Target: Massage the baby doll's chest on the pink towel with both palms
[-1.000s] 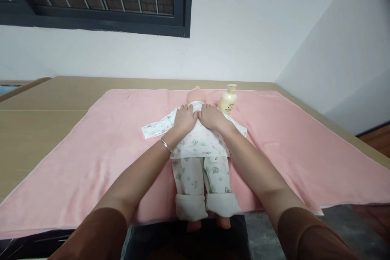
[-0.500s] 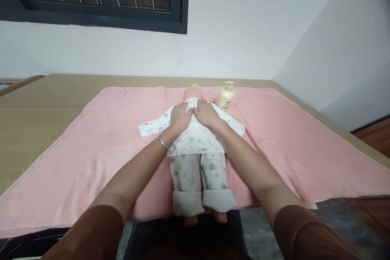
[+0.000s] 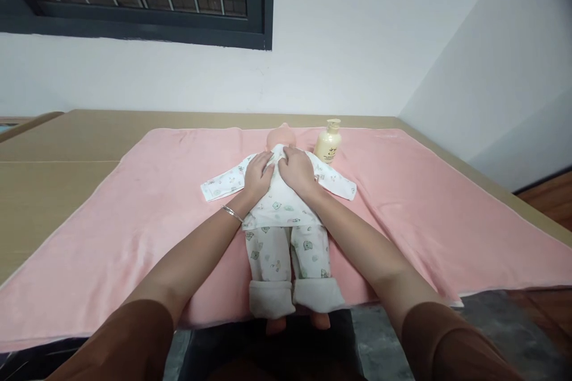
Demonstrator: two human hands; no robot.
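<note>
Beyond the near blanket edge — doll feet protrude.

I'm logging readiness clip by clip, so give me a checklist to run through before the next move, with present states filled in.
1. Left hand resting on the doll: ok, on the upper shirt.
2. Right hand likewise: ok, beside the left.
3. Pump bottle upright and apart from the hands: ok.
4. Sleeves spread to both sides: ok.
5. Feet within the pink blanket's near edge: not ok, they stick out past it.
6. Doll's hands inside the sleeves: cannot tell.
</note>
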